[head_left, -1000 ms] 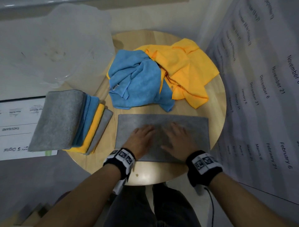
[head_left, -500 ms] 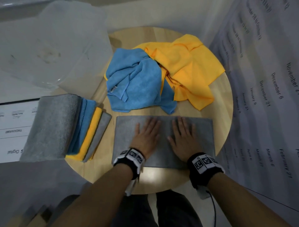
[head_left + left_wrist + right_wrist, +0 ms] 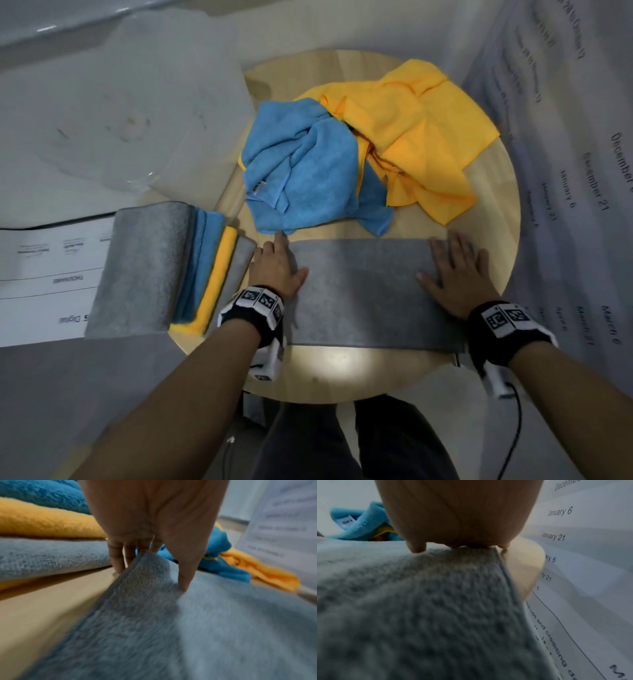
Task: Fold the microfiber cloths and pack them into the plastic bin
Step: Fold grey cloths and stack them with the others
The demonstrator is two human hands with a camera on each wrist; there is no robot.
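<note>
A grey cloth (image 3: 370,294), folded into a long rectangle, lies on the near half of the round wooden table (image 3: 496,240). My left hand (image 3: 275,263) is at its left end. In the left wrist view the thumb (image 3: 186,580) sits on top of the grey cloth (image 3: 171,628) and the fingers (image 3: 116,561) reach under the raised edge, pinching it. My right hand (image 3: 455,270) lies flat with spread fingers on the right end. Behind lie a crumpled blue cloth (image 3: 308,171) and a yellow cloth (image 3: 411,137). The translucent plastic bin (image 3: 137,113) stands at the back left.
A stack of folded cloths (image 3: 150,270), grey, blue and yellow, leans at the table's left edge, right beside my left hand. Printed paper sheets (image 3: 582,171) with dates hang at the right, and another sheet (image 3: 51,257) lies at the left.
Both hands slid apart from the middle of the grey cloth to its two ends. The left hand now pinches the left edge instead of lying flat.
</note>
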